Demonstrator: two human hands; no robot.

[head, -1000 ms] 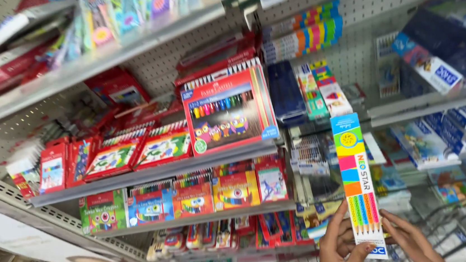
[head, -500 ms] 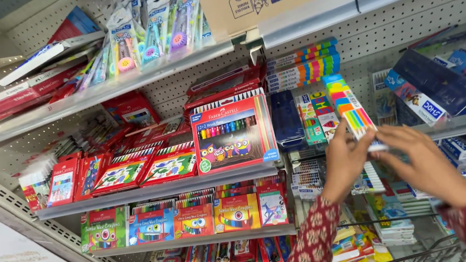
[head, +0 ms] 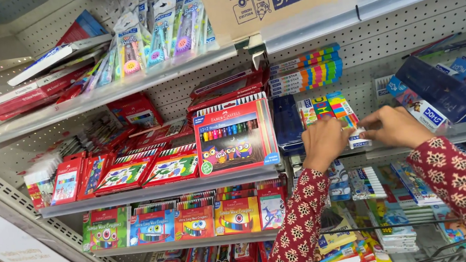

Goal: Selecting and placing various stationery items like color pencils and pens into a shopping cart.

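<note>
gripping a striped crayon pack (head: 339, 111) in both the left hand (head: 324, 142) and right hand (head: 393, 126), red pencil box (head: 236, 136) just beside

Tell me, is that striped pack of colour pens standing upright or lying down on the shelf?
Lying down. The striped pen pack rests tilted back on the shelf, its long side running away from the left hand and right hand gripping its near end.

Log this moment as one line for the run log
left hand: on striped pencil pack | right hand: gripping its end | pack: lying on shelf beside blue box
</note>
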